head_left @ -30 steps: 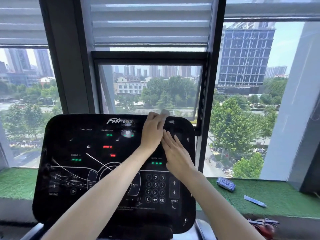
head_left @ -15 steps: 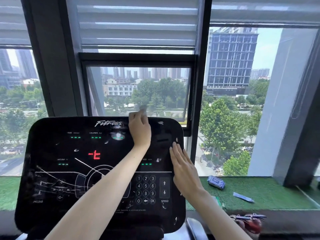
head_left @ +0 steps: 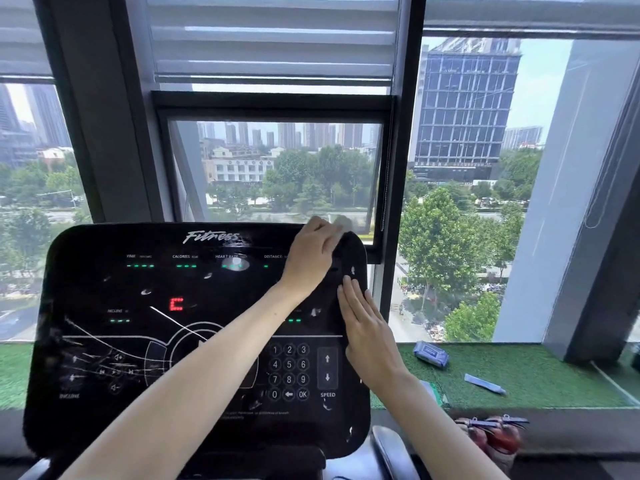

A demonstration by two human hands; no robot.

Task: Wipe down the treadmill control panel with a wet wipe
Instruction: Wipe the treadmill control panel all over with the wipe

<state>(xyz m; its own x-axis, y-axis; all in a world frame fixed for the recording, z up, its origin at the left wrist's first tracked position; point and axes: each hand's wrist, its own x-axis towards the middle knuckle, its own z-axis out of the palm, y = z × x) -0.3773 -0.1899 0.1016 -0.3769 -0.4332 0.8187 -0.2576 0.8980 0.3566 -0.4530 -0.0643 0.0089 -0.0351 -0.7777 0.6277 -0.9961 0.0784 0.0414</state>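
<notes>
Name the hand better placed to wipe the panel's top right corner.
Left. The left hand grips the wet wipe at that corner of the control panel; the right hand lies flat on its right edge, holding no wipe.

The left half of the control panel (head_left: 138, 341) lies open to a reach from the near side. Its far right corner is crowded: the left hand (head_left: 311, 258) gripping the wet wipe (head_left: 343, 221), the flat right hand (head_left: 367, 327) on the right edge, and the dark window post (head_left: 401, 168) just behind. Right, on the grass ledge (head_left: 554, 368), a wipe pack (head_left: 431, 355) and a tube (head_left: 484, 384) lie apart.
</notes>
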